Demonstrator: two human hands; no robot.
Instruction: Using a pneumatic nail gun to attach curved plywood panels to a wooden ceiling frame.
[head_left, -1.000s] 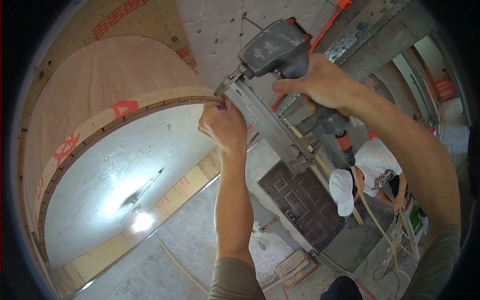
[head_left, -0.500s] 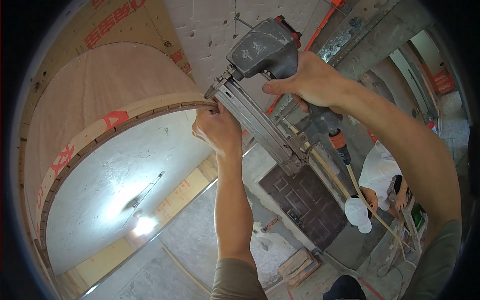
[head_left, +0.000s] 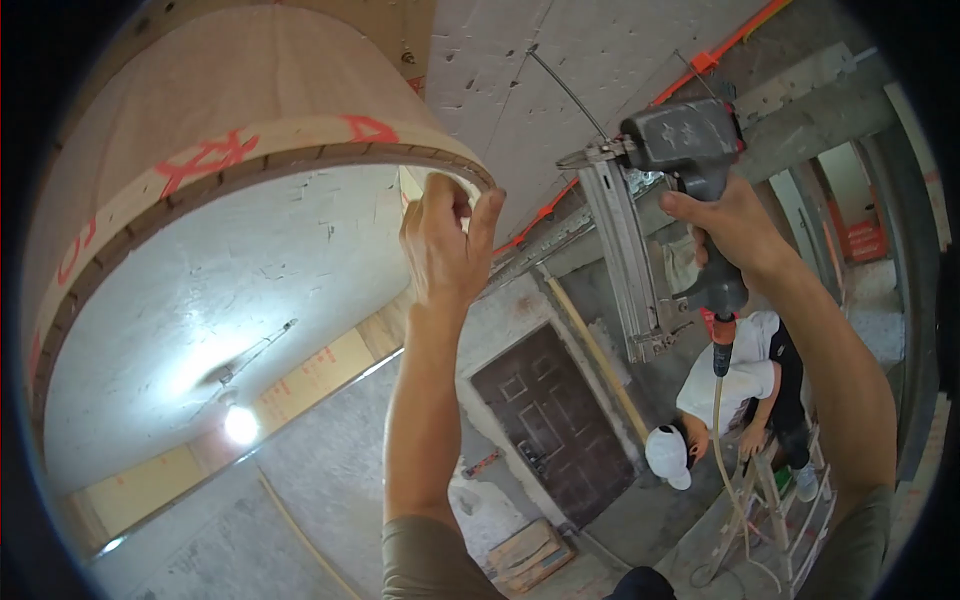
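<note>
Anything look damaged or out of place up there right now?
One thing: a ragged pale patch on the grey wall, beside the dark door, looks like broken or unfinished plaster. Nothing looks obviously askew along the curved wooden rim.

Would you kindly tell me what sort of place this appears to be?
Probably an indoor renovation site: a nail gun in the right hand, a curved wooden panel overhead and a rough grey wall suggest it.

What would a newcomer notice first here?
The grey nail gun in the right hand, upper right, a hose hanging from its handle. Then the curved wooden panel, upper left, with the left hand at its rim, and the glaring bulb, lower left.
</note>
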